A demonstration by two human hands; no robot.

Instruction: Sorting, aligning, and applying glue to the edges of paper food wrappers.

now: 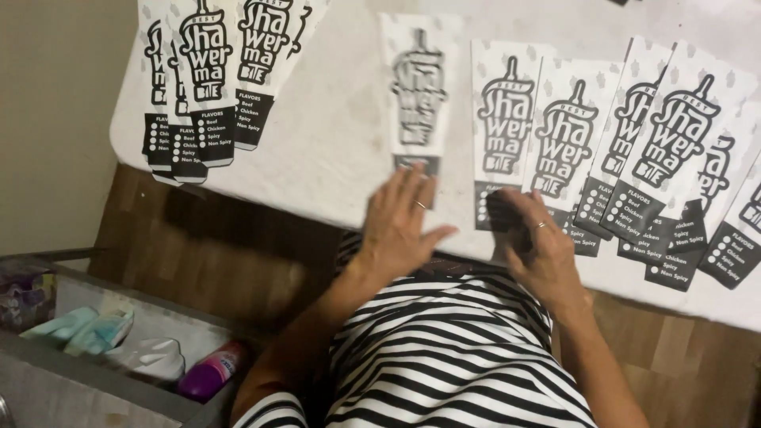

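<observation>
Left hand [400,226] flat, fingers spread, pressing lower end of blurred single paper sleeve [417,87] at near edge of white surface [341,143]. Right hand [539,246] open on fanned row of sleeves [555,135]. Sleeves look thin, light, floppy, easily creased; best slid flat or pinched at dark bottom edge. Another stack [214,79] far left.

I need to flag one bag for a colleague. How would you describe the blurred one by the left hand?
On the white table, find the left hand. Under its fingertips lies one paper bag, alone in the gap between the two fanned groups and blurred.
</observation>
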